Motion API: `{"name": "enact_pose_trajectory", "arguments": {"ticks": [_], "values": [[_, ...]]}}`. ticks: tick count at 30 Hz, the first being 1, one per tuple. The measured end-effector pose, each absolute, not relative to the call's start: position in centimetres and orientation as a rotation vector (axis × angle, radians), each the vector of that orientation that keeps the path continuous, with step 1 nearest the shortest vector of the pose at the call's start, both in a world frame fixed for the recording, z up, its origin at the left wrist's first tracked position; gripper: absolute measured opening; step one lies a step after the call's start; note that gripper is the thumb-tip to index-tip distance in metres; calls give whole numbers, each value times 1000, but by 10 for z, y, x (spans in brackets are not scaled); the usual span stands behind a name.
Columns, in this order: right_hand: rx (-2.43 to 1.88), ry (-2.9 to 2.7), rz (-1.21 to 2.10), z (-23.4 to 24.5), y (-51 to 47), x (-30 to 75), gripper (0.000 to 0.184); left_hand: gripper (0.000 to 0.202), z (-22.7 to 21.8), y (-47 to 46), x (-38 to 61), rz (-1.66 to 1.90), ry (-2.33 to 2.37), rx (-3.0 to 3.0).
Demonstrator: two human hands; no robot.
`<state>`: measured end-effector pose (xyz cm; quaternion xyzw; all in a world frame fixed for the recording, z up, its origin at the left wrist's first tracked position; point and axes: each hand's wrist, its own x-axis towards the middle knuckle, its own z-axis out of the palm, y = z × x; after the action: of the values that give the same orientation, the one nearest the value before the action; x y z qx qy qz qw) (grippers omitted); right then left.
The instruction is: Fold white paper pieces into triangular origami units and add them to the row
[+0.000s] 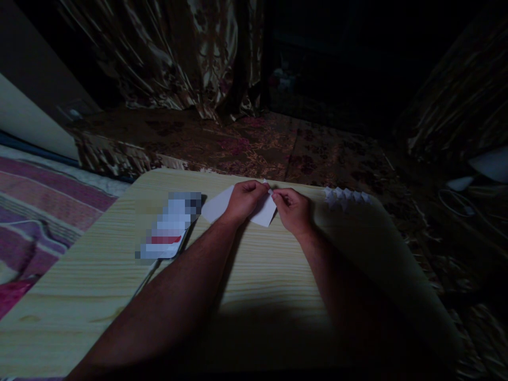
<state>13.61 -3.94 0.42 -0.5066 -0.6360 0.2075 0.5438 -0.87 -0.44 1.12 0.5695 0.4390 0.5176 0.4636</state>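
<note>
Both bare forearms reach forward from the near edge of the worktop toward its far edge and converge there, the left one lit, the right one mostly in shadow. The left hand [245,201] lies knuckles up with its fingers curled, thumb and forefinger pressed together in a tight grip at their tips. The right hand [292,210] mirrors it just beside, also knuckles up, its fingertips pinched shut and nearly touching those of the left.
</note>
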Motion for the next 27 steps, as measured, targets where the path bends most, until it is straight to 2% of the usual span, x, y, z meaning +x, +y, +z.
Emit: {"name": "enact_pose_trajectory", "arguments": {"ticks": [10,20,23,27], "values": [[-1256,-1500,440,2,-37,137,26,34,11,-6,-9,1275,1055,1456],[-1277,-1418,492,-3,-33,138,28,26,7,-4,-8,1271,1032,1465],[-1267,-1384,532,-5,-32,137,27,34,7,-4,-8,1266,1005,1410],[-1245,-1323,599,-5,-29,137,26,57,8,-5,-8,1272,1000,1309]]}}
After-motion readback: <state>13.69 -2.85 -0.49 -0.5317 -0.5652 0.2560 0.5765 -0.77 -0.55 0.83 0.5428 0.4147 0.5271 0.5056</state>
